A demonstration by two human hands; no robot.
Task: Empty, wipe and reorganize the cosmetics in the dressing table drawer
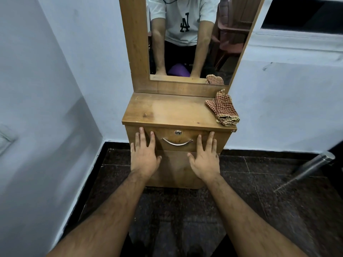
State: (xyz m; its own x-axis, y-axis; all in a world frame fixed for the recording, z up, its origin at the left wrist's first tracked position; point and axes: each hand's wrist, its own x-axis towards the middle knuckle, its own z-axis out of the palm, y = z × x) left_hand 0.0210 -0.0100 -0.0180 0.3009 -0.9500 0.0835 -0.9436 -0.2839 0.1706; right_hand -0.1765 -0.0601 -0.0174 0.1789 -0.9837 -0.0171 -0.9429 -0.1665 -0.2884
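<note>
A small wooden dressing table (167, 112) stands against the wall. Its drawer (185, 135) is closed, with a round lock and a curved metal handle (177, 142) on the front. My left hand (143, 156) lies flat with straight fingers against the front, left of the handle. My right hand (204, 158) lies flat the same way to the right of it. A folded red and cream checked cloth (222, 108) sits on the table top at the back right corner. No cosmetics are visible.
A tall mirror (189, 39) in a wooden frame rises behind the table top and reflects a person's arms. Blue walls flank the table. The floor is dark stone. A metal leg (313, 162) slants in at the right.
</note>
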